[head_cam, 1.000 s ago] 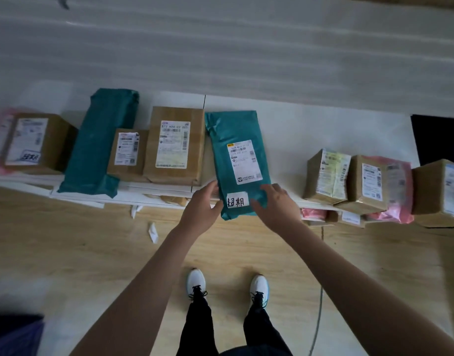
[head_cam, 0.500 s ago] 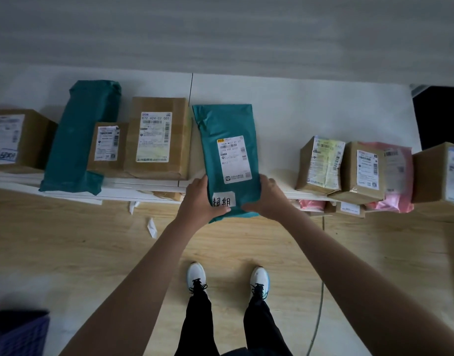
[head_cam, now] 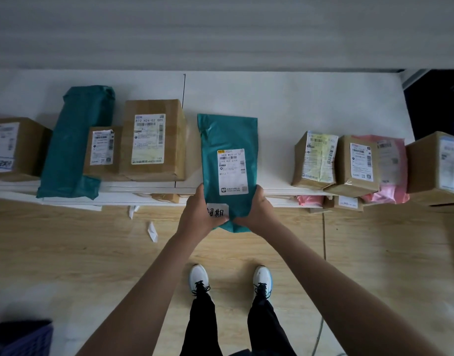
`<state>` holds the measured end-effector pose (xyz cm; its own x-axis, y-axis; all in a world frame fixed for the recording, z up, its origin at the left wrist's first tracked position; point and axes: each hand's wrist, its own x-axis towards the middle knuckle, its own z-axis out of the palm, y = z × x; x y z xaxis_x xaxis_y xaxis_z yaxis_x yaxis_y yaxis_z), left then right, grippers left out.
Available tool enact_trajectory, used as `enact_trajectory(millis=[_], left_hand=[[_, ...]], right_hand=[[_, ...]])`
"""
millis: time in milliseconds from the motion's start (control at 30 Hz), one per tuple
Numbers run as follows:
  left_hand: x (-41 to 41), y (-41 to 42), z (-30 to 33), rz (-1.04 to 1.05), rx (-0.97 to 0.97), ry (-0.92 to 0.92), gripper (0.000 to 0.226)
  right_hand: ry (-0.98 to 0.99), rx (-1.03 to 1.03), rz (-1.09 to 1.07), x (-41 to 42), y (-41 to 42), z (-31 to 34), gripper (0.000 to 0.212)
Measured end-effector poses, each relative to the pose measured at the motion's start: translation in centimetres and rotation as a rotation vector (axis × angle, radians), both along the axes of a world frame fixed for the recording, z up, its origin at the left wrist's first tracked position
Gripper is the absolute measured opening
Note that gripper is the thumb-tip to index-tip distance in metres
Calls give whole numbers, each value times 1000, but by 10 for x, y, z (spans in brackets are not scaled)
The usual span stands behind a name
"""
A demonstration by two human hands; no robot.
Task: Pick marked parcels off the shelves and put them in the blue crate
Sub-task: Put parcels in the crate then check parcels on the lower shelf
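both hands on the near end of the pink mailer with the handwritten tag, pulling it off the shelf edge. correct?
Not quite: the mailer is teal, not pink. In the head view the left hand and right hand both grip the near end of the teal mailer, which carries the handwritten tag and overhangs the shelf edge. The pink mailer sits untouched to the right.

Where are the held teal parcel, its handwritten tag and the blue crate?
teal parcel (head_cam: 227,136): head view, upper wrapping.
handwritten tag (head_cam: 218,213): head view, white paper centre.
blue crate (head_cam: 25,337): head view, visible corner wall at lower left.
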<state>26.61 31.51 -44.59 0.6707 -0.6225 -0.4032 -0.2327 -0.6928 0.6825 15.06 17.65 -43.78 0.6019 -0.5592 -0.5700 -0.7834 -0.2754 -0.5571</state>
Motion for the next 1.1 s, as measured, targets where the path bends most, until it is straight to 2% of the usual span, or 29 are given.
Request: enact_trajectory(millis=[133, 333, 533, 767, 933, 1100], left_hand=[[-1, -1, 7, -16, -13, -57, 92], [-6, 7, 27, -37, -52, -114, 86], [-4, 13, 66, -107, -115, -240, 88], [-17, 6, 131, -255, -253, -397, 88], [-35, -8, 177, -375, -377, -468, 87], [-78, -36, 220, -495, -512, -535, 86]], right_hand=[[80, -46, -11, -2, -5, 10, 84], [63, -140, -16, -11, 4, 42, 75], [-55, -261, -56, -22, 29, 90, 83], [-68, -334, -144, -53, 42, 154, 96], [-143, -424, -272, -91, 44, 202, 85], [-197, -551, -367, -150, 33, 242, 84]])
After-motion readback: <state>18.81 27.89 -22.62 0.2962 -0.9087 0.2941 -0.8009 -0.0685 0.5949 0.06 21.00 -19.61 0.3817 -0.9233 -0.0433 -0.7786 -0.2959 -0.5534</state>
